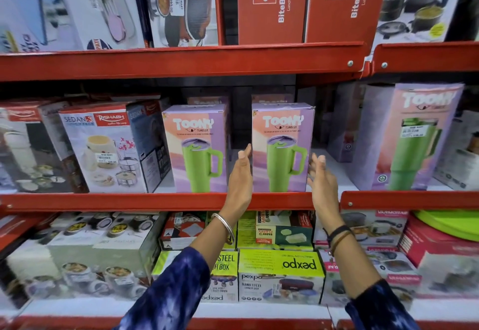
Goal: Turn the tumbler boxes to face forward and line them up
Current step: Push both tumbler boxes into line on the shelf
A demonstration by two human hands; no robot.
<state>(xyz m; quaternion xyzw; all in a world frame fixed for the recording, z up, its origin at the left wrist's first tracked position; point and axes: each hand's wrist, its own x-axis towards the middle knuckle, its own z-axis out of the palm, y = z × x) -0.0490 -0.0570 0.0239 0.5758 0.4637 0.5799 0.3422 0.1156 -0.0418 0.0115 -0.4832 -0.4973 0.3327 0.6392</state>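
Observation:
Two purple-and-pink Toony tumbler boxes stand upright on the middle shelf, fronts facing me, each picturing a green tumbler. The left box [197, 148] and the middle box [282, 148] have a dark gap between them. My left hand [239, 174] is open beside the middle box's left edge, and my right hand [320, 176] is open beside its right edge; whether they touch it I cannot tell. A third Toony box [412, 137] stands further right, turned at an angle. More Toony boxes sit behind in shadow.
A Rishabh Sedan lunch box [103, 148] stands left of the tumbler boxes. The red shelf lip [155, 201] runs below them. Red Cello boxes [272, 2] fill the shelf above, and green Pexpo lunch boxes [280, 275] sit on the shelf below.

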